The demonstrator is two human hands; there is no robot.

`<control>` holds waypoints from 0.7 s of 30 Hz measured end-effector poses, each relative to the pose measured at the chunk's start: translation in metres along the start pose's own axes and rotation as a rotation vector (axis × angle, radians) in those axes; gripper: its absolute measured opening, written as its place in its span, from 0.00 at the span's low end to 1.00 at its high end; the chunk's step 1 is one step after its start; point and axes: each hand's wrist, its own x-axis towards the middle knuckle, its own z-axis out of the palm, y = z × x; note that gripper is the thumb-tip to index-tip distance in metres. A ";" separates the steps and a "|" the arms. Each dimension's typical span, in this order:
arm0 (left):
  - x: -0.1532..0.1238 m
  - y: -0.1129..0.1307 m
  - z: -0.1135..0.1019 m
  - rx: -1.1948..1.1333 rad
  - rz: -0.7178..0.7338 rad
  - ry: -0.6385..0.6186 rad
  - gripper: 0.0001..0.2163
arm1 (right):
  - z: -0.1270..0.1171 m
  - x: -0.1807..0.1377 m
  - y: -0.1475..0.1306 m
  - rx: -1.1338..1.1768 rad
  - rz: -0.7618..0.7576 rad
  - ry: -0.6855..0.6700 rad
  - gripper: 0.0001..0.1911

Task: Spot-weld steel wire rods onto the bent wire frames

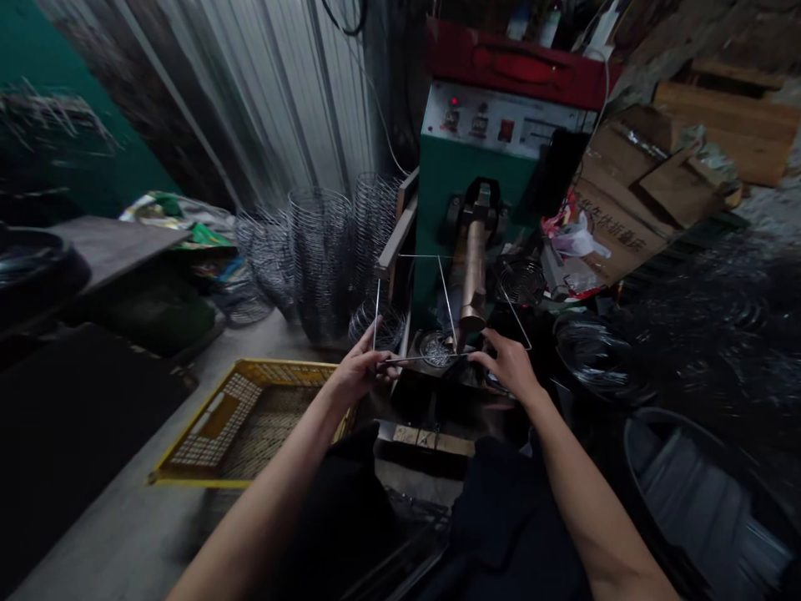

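Wire frame (419, 359): held under electrode (472, 275), over wire disc (436, 349); left grip (363, 371), right grip (510, 363) pinching its near bar. Risk: fingers close to electrode; a slack pinch could skew frame

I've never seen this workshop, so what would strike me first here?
The green machine with its copper arm stands dead centre, straight ahead of the person. Just below it, the left hand and the right hand hold a thin wire frame close to the arm's tip. Tall stacks of wire coils stand left of the machine, and a yellow crate lies on the floor at lower left.
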 end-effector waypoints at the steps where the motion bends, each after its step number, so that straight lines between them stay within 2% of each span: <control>1: 0.000 0.000 -0.001 0.006 -0.007 -0.004 0.46 | 0.001 -0.001 -0.001 0.009 0.006 -0.007 0.25; 5: 0.002 -0.002 -0.003 0.010 -0.008 -0.034 0.46 | -0.001 -0.004 0.001 0.053 0.005 -0.027 0.26; 8: 0.006 -0.003 -0.005 -0.004 -0.001 -0.032 0.46 | -0.008 -0.004 0.018 0.013 0.064 0.126 0.32; 10: 0.005 -0.002 -0.003 -0.002 -0.013 -0.013 0.46 | -0.015 -0.006 0.033 0.042 0.233 0.227 0.35; 11: 0.001 -0.002 -0.001 0.001 -0.017 -0.004 0.46 | -0.018 -0.009 0.039 0.116 0.346 0.230 0.34; 14: -0.028 -0.009 0.007 0.020 -0.034 -0.003 0.47 | -0.027 -0.030 0.043 0.515 0.612 0.113 0.32; 17: -0.083 -0.035 0.012 0.022 -0.087 -0.010 0.48 | -0.036 -0.086 0.023 0.835 0.692 0.061 0.33; 19: -0.118 -0.055 0.009 0.012 -0.160 -0.007 0.49 | -0.042 -0.143 0.003 0.919 0.767 0.025 0.33; 21: -0.141 -0.067 0.004 -0.004 -0.210 0.024 0.51 | -0.050 -0.206 -0.017 0.943 0.862 -0.019 0.33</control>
